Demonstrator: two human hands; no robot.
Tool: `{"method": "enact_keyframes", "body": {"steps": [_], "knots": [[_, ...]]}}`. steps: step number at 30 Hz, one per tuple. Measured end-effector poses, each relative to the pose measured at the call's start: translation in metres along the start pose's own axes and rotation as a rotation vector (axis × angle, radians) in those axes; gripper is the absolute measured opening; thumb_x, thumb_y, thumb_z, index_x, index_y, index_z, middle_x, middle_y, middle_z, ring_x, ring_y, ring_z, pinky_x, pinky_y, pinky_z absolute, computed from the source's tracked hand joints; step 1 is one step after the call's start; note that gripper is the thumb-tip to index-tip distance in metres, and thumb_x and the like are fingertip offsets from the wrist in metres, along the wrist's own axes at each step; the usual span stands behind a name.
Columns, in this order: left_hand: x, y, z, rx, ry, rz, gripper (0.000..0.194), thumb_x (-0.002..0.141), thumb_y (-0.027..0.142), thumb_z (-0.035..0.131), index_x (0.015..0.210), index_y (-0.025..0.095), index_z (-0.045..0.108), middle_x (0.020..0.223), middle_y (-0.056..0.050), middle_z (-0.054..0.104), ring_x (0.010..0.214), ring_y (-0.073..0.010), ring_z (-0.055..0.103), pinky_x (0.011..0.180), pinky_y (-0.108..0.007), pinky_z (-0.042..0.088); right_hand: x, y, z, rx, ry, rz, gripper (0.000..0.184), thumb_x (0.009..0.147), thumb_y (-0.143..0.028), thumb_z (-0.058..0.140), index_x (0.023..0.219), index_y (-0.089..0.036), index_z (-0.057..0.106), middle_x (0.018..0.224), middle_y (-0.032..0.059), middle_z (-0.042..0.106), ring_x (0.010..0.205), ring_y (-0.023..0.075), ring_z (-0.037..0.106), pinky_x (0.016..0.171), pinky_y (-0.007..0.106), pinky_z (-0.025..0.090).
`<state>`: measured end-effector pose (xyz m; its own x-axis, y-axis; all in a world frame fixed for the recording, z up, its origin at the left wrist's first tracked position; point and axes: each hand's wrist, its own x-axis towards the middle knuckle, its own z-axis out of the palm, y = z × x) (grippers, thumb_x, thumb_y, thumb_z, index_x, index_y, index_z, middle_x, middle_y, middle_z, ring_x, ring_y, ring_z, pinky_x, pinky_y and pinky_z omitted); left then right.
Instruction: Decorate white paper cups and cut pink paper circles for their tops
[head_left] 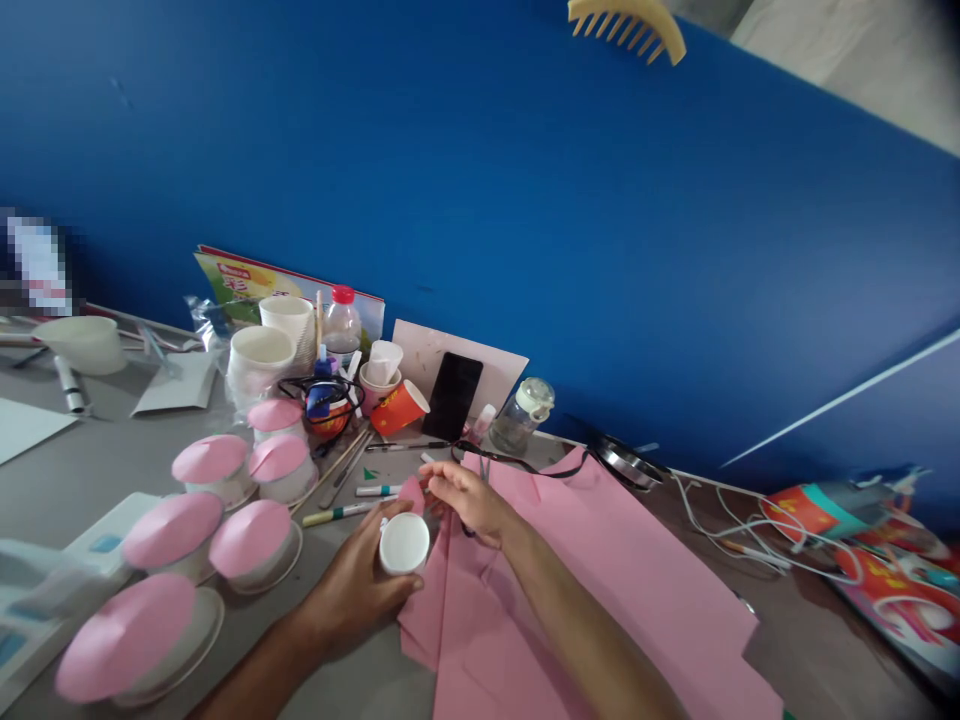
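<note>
My left hand (360,570) is wrapped around a white paper cup (405,545), its round end turned up towards me. Just beyond the cup, my right hand (469,497) has its fingers bent together at the edge of a small pink paper piece (411,493). How much of that piece the fingers cover is hidden. Large sheets of pink paper (600,570) lie under my right forearm, and a pair of scissors (484,468) shows partly at their upper edge. Left of my hands stand several upturned white cups topped with pink paper discs (174,528).
Stacked paper cups (261,350), a red-capped bottle (343,322), an orange cup (401,408), a phone (453,395) and a glass jar (517,420) line the blue partition (480,200). Markers (337,514) lie beyond my left hand. White cables (720,525) trail at right.
</note>
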<state>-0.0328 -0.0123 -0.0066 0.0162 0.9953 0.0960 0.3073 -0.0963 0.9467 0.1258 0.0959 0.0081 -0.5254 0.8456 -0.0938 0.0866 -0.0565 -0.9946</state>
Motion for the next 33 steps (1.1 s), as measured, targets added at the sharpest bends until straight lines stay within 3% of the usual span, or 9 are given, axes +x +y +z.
{"method": "enact_keyframes", "body": {"steps": [2,6,12,16,20,27,30,33], "knots": [[0.0,0.0,0.0,-0.011,0.012,0.008,0.06,0.06,0.012,0.064,0.119,0.019,0.057,0.122,-0.01,0.061,0.121,-0.0295,0.05,0.107,-0.045,0.035,0.0,0.003,0.004,-0.031,-0.056,-0.002,0.033,0.074,-0.042,0.071,0.101,-0.023,0.068,0.09,0.0033,0.068,0.072,0.015,0.062,0.063,0.027,0.051],[0.001,-0.001,-0.001,-0.012,0.029,0.006,0.058,0.061,0.015,0.065,0.118,0.019,0.057,0.121,-0.01,0.061,0.12,-0.0295,0.05,0.107,-0.044,0.035,0.001,0.007,0.001,-0.09,-0.003,-0.047,0.034,0.075,-0.036,0.072,0.106,-0.024,0.068,0.1,0.0033,0.066,0.084,0.0162,0.061,0.079,0.032,0.048],[0.0,0.0,0.001,-0.05,0.035,0.026,0.054,0.062,0.016,0.066,0.115,0.019,0.058,0.121,-0.011,0.061,0.119,-0.029,0.051,0.104,-0.042,0.038,-0.002,0.008,0.001,0.026,-0.05,0.019,0.041,0.075,-0.034,0.071,0.115,-0.027,0.064,0.117,0.0047,0.064,0.096,0.0183,0.062,0.087,0.035,0.045],[-0.001,-0.005,0.003,-0.11,-0.005,0.016,0.057,0.062,0.018,0.068,0.118,0.018,0.057,0.124,-0.012,0.059,0.119,-0.0288,0.051,0.105,-0.042,0.038,-0.002,0.008,0.004,0.102,-0.059,0.015,0.036,0.071,-0.027,0.072,0.107,-0.026,0.068,0.093,0.0008,0.069,0.081,0.0153,0.062,0.077,0.03,0.046],[-0.002,-0.009,0.004,-0.145,-0.012,-0.016,0.064,0.063,0.019,0.069,0.125,0.018,0.052,0.127,-0.013,0.057,0.121,-0.0285,0.049,0.105,-0.043,0.037,0.0,0.008,0.003,0.187,0.017,0.018,0.025,0.065,-0.022,0.072,0.09,-0.022,0.073,0.069,-0.002,0.064,0.061,0.012,0.054,0.06,0.023,0.043],[0.0,-0.007,0.003,-0.055,0.0,0.009,0.059,0.064,0.017,0.067,0.121,0.017,0.054,0.128,-0.014,0.056,0.122,-0.0299,0.048,0.106,-0.046,0.034,-0.001,0.0,-0.014,0.315,0.201,-0.012,0.021,0.073,-0.03,0.065,0.091,-0.021,0.067,0.082,0.001,0.068,0.069,0.0147,0.058,0.062,0.025,0.044],[0.002,-0.005,0.003,-0.014,-0.006,-0.047,0.063,0.063,0.017,0.066,0.125,0.017,0.05,0.13,-0.014,0.054,0.122,-0.0305,0.048,0.106,-0.047,0.035,-0.006,-0.01,-0.015,0.341,0.165,0.018,0.022,0.073,-0.031,0.066,0.091,-0.019,0.067,0.079,0.0026,0.068,0.068,0.0157,0.06,0.062,0.026,0.046],[0.002,-0.004,0.003,0.06,0.0,-0.012,0.064,0.063,0.015,0.066,0.125,0.017,0.05,0.129,-0.013,0.055,0.123,-0.0308,0.047,0.107,-0.046,0.034,-0.014,-0.018,-0.005,0.394,0.063,0.091,0.02,0.074,-0.029,0.067,0.091,-0.019,0.068,0.077,0.0023,0.067,0.066,0.0148,0.059,0.062,0.026,0.045]]}}
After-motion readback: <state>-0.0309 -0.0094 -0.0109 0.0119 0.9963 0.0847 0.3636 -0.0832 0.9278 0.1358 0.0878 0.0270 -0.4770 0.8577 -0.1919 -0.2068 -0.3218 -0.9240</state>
